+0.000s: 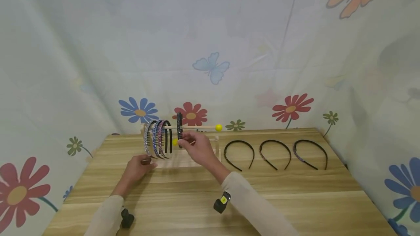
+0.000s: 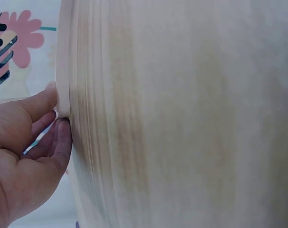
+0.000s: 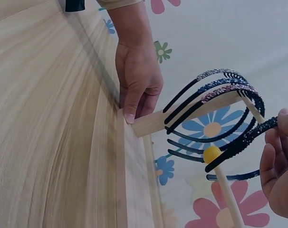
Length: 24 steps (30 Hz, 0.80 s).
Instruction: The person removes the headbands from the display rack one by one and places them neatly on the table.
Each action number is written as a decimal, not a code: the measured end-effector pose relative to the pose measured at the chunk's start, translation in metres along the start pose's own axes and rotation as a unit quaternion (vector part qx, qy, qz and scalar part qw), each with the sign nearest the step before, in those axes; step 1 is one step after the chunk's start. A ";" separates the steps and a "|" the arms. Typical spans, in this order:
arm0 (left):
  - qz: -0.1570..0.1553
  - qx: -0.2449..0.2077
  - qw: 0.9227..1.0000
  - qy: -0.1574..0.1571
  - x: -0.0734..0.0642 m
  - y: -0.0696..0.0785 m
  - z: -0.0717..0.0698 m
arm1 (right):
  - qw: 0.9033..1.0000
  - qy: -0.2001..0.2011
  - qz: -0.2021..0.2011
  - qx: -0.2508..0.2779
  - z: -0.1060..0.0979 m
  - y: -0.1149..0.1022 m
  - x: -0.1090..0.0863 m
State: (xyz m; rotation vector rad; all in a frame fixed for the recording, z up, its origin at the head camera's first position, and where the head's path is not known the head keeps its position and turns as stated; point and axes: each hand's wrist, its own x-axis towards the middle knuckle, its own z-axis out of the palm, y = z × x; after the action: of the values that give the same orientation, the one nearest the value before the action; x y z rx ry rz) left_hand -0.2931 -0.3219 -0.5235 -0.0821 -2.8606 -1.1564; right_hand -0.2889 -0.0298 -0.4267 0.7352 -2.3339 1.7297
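A pale wooden headband stand (image 1: 193, 162) is on the table, its rods tipped with yellow balls (image 1: 218, 128). My left hand (image 1: 137, 170) pinches the left front corner of its base (image 2: 63, 61) between thumb and fingers. Glittery headbands in silver (image 1: 146, 139), blue (image 1: 154, 137) and pink (image 1: 160, 137) hang together at the left of the stand. With thumb and fingers, my right hand (image 1: 198, 148) grips a black sparkly headband (image 3: 253, 135), which is around the upper rod, right of the others and apart from them. Part of the lower rod is hidden behind my right hand.
Three headbands lie in a row on the table right of the stand: a dark one (image 1: 254, 153), one with pinkish glitter (image 1: 261, 152) and one with bluish glitter (image 1: 296, 154). A flowered cloth backdrop (image 1: 249, 94) rises behind the wood-grain table (image 1: 183, 199).
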 end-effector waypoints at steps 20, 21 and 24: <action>0.002 -0.004 1.000 -0.001 0.000 0.000 0.000 | 0.998 0.039 -0.040 -0.002 -0.029 -0.001 0.002; 0.001 -0.004 1.000 -0.002 0.000 0.001 0.000 | 0.998 0.041 -0.041 0.000 -0.031 -0.002 0.002; -0.001 -0.004 1.000 -0.001 0.000 0.001 0.000 | 0.998 0.045 -0.046 0.004 -0.035 -0.004 0.004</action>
State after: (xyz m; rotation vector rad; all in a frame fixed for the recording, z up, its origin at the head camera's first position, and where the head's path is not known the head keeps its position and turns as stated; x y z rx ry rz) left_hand -0.2928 -0.3215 -0.5226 -0.0809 -2.8597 -1.1685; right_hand -0.2966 0.0011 -0.4104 0.7387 -2.1998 1.6976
